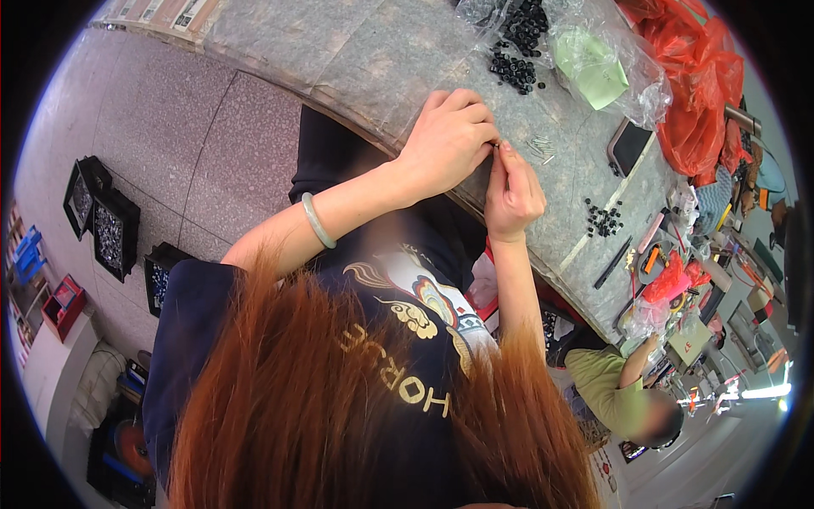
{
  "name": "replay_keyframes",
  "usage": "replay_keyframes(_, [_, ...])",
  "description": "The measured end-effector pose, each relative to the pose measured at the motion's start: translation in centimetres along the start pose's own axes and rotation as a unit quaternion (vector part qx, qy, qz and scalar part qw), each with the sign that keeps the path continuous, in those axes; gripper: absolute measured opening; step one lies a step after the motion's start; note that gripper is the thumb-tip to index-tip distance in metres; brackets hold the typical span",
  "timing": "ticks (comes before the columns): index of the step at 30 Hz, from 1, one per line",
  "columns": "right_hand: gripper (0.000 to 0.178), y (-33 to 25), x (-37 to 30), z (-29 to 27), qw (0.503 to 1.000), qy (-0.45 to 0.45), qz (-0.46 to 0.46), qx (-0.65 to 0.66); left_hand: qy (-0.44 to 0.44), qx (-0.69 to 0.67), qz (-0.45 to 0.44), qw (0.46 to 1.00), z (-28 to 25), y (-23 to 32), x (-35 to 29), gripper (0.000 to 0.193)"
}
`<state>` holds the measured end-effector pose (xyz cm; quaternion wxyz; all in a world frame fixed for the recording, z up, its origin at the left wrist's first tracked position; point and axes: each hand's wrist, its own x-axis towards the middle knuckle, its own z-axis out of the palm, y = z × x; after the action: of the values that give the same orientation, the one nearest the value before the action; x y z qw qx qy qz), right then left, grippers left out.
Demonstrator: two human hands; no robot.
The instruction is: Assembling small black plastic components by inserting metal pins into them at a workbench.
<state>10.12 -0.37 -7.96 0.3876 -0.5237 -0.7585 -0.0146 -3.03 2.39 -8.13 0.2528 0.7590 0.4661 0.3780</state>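
Over the near edge of the grey-covered table [356, 51], my left hand [451, 142] and my right hand [514, 193] meet fingertip to fingertip. Both are closed in a pinch. A tiny dark piece shows between the tips, too small to name and mostly covered by fingers. Just right of the fingertips lies a small group of thin metal pins [543, 150]. Beyond my hands is a heap of small black ring-like parts [513, 71], and a smaller scatter of black parts [604, 218] lies to the right.
A clear plastic bag [653, 97] with a green paper and a red plastic bag [678, 110] sit at the far right. Nearby are a phone [630, 146] and a black pen [612, 268]. Another person [610, 386] works farther along. Black bins [116, 233] of parts stand on the floor.
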Motion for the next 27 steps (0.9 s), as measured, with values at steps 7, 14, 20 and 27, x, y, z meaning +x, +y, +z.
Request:
replay_keyframes(7, [0.013, -0.1, 0.2, -0.3, 0.997, -0.02, 0.051, 0.045, 0.01, 0.024, 0.013, 1.0, 0.1, 0.1, 0.0, 0.011])
replay_keyframes(14, [0.019, -2.4, 0.6, -2.8, 0.81, 0.052, 0.408, 0.419, -0.044, -0.145, -0.115, 0.982, -2.5, 3.5, -0.5, 0.018])
replay_keyframes(20, [0.023, -3.1, 1.6, -5.0, 0.66, 0.03, 0.476, 0.58, -0.013, -0.236, -0.133, 0.962, -4.1, 5.4, -0.3, 0.016])
replay_keyframes(27, [0.023, -3.3, 1.7, -6.0, 0.612, 0.029, 0.5, 0.612, -0.045, -0.281, -0.168, 0.944, -4.3, 6.2, -0.1, 0.018])
